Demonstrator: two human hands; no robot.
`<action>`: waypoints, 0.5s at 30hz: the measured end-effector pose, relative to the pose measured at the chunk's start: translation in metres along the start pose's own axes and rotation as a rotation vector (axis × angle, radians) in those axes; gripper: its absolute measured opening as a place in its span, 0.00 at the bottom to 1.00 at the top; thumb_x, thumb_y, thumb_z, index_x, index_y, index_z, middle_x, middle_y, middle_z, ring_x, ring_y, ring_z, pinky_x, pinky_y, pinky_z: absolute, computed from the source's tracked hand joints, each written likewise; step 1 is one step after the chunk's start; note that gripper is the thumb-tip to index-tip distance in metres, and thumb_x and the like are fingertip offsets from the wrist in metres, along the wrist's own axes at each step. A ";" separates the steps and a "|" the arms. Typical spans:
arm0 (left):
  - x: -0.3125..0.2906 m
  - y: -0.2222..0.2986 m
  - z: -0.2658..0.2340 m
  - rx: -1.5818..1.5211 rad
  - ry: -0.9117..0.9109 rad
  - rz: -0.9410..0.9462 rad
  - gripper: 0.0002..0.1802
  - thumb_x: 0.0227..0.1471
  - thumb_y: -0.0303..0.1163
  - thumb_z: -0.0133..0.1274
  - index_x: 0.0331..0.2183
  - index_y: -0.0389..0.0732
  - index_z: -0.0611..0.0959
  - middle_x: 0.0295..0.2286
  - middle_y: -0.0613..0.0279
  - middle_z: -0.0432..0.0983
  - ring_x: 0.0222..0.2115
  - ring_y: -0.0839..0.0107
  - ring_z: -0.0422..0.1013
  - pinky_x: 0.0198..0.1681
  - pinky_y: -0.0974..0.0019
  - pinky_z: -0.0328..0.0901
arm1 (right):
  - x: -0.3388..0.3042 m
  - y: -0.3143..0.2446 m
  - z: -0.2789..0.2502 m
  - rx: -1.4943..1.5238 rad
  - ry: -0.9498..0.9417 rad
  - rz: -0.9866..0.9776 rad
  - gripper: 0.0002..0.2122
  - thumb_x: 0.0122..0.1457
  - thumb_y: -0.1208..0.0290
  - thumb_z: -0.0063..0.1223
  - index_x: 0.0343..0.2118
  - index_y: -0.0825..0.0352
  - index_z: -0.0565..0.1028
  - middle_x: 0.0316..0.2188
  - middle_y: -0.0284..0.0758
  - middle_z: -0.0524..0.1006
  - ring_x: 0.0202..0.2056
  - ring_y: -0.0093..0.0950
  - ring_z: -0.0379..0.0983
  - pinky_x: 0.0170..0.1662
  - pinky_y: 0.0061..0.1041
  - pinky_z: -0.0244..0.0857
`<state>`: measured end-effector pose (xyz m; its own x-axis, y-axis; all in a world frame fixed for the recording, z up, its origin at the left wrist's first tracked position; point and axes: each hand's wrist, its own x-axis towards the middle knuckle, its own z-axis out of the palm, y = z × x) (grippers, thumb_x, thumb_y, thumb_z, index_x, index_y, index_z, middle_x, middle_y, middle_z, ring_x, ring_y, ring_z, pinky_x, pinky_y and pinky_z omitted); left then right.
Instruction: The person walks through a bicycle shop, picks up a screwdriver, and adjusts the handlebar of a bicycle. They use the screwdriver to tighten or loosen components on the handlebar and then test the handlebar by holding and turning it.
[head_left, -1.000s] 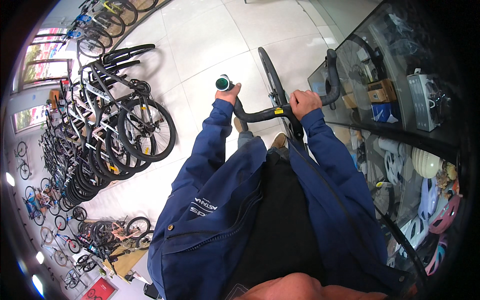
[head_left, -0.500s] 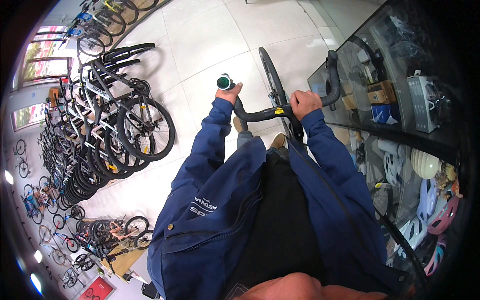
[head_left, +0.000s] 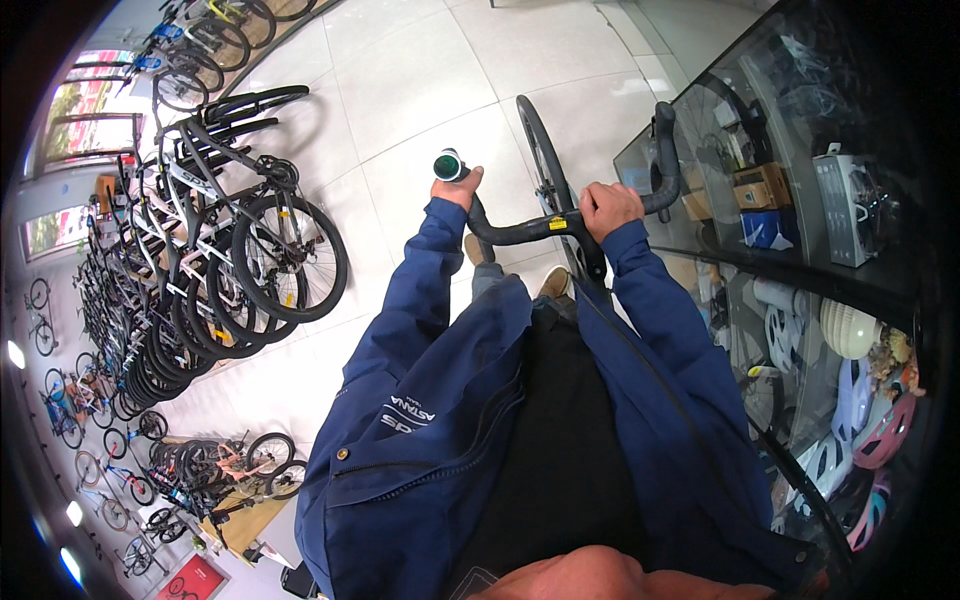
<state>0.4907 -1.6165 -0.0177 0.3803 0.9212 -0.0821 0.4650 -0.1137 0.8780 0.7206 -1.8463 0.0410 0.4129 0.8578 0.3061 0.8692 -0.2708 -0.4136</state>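
Note:
A bicycle with a black drop handlebar point(head_left: 520, 232) stands before me, its front wheel point(head_left: 541, 145) beyond the bar and a small yellow label point(head_left: 558, 223) near the stem. My right hand point(head_left: 611, 208) is closed around the top of the bar, just right of the stem. At the bar's left end, my left hand point(head_left: 458, 188) is closed on a small cylinder with a dark green round end and white rim point(head_left: 449, 166). Its exact kind is unclear. Whether the left hand also grips the bar is hidden.
A long row of parked bikes point(head_left: 290, 258) fills the left side. To the right stands a glass display case point(head_left: 690, 225) with boxes point(head_left: 762, 187) and helmets point(head_left: 782, 338), close to the handlebar's right drop. Pale floor tiles point(head_left: 420, 90) lie ahead. My shoes point(head_left: 553, 283) show below the bar.
My hands, the cylinder and the handlebar keep nearly the same places. The surroundings on the left have shifted very slightly left in view.

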 end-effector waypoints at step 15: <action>-0.003 0.009 -0.005 0.033 -0.125 -0.192 0.22 0.52 0.45 0.68 0.35 0.33 0.85 0.31 0.56 0.82 0.34 0.64 0.77 0.43 0.62 0.71 | 0.000 -0.001 -0.001 -0.004 -0.013 0.003 0.12 0.62 0.63 0.53 0.24 0.62 0.76 0.23 0.34 0.79 0.30 0.38 0.74 0.40 0.40 0.64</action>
<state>0.4899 -1.6182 -0.0074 0.3772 0.8741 -0.3062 0.5639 0.0455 0.8246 0.7202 -1.8467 0.0426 0.4122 0.8625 0.2938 0.8691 -0.2754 -0.4108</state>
